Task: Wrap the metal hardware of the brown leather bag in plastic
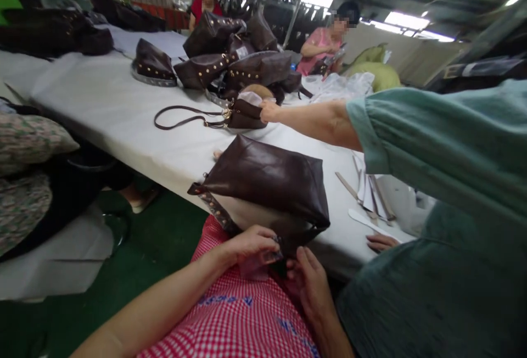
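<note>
A dark brown leather handbag [272,177] rests tilted at the table's near edge, its pale side panel and studded strap [216,210] facing me. My left hand [255,245] is closed in a pinch on a small dark strap end with clear plastic film [255,267] around it, just below the bag. Close by on the right, my right hand [310,278] has its fingers loosely bent and apart, with nothing visible in them. The bag's underside lies in shadow.
A co-worker's arm [317,119] reaches from the right to a small brown bag [247,113] with a looped strap. Behind it several studded bags [259,67] are piled. Pale strips and blades [370,193] lie on the white table [102,100]. A seated person is at left.
</note>
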Motion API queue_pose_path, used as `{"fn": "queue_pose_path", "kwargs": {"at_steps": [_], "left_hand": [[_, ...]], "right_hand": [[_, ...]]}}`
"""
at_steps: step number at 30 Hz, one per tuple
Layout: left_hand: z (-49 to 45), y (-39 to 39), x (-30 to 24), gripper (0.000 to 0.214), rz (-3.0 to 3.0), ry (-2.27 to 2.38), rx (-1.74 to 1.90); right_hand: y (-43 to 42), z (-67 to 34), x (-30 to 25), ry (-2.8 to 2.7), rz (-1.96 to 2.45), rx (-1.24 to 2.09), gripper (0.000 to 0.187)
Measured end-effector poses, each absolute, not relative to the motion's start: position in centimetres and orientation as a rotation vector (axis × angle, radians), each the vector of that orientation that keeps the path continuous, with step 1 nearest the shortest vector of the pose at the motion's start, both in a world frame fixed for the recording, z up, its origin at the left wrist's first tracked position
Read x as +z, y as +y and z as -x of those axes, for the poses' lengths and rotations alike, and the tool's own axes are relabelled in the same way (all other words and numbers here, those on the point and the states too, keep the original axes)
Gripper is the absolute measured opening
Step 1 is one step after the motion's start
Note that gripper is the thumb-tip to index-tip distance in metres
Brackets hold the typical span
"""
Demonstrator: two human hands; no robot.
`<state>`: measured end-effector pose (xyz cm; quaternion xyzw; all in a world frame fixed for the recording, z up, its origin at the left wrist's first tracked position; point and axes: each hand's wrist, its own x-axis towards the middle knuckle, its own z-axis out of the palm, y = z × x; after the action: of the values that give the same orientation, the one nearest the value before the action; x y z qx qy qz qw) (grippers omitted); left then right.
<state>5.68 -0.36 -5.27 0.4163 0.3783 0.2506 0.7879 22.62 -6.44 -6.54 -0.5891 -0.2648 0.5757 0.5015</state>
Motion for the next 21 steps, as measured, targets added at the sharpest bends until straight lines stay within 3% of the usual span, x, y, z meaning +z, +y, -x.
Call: {"fn": "queue_pose_path", "kwargs": {"at_steps": [12, 17, 21], "left_hand": [[-6.2, -0.7, -5.2, 0.016, -1.105, 0.816, 0.534], [-7.1, -0.6, -5.7, 0.043, -1.058, 0.831, 0.592], [-7.6, 0.1, -5.6, 0.042, -1.265, 0.854, 0.607]], "right_hand": [[-5.8, -22.8, -7.7, -0.615, 1.326, 1.364, 0.045], [-5.5, -23.3, -7.9, -0.768, 1.287, 1.331, 0.045], [-5.2, -23.4, -7.8, -0.831, 1.197, 1.353, 0.046]]}}
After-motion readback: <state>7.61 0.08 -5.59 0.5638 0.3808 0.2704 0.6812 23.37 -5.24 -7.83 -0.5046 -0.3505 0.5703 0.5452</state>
